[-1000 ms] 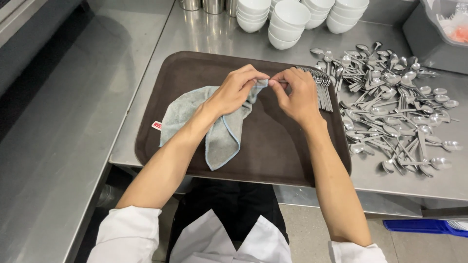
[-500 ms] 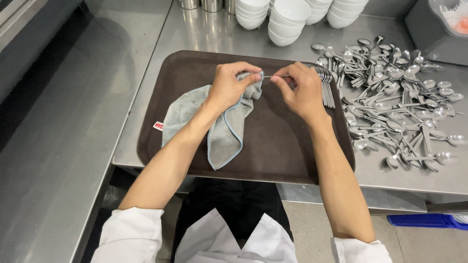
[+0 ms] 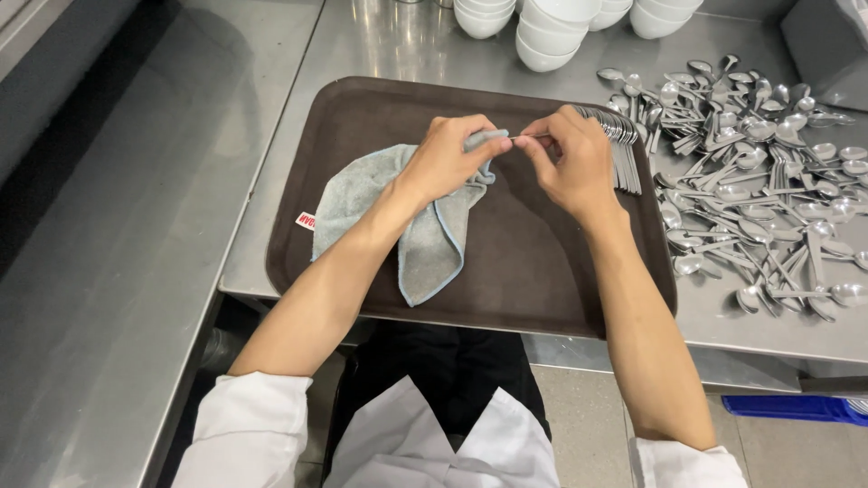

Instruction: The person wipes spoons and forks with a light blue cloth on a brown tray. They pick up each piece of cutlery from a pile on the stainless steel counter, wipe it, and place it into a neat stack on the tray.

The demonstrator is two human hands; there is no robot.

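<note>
Gripping thin metal spoon handle [image 3: 529, 137], grey cloth [image 3: 407, 212]

Both forearms bare, white sleeves pushed up near elbows at bottom of frame. Arms rise from lower left and lower right, converge toward upper centre. Left hand [image 3: 448, 155] palm down, knuckles up, fingers curled, thumb and forefinger pinched at tips. Right hand [image 3: 571, 161] just beside it, wrist slightly bent, fingers curled inward, thumb and forefinger pinched, tips facing left hand's, nearly touching.
</note>
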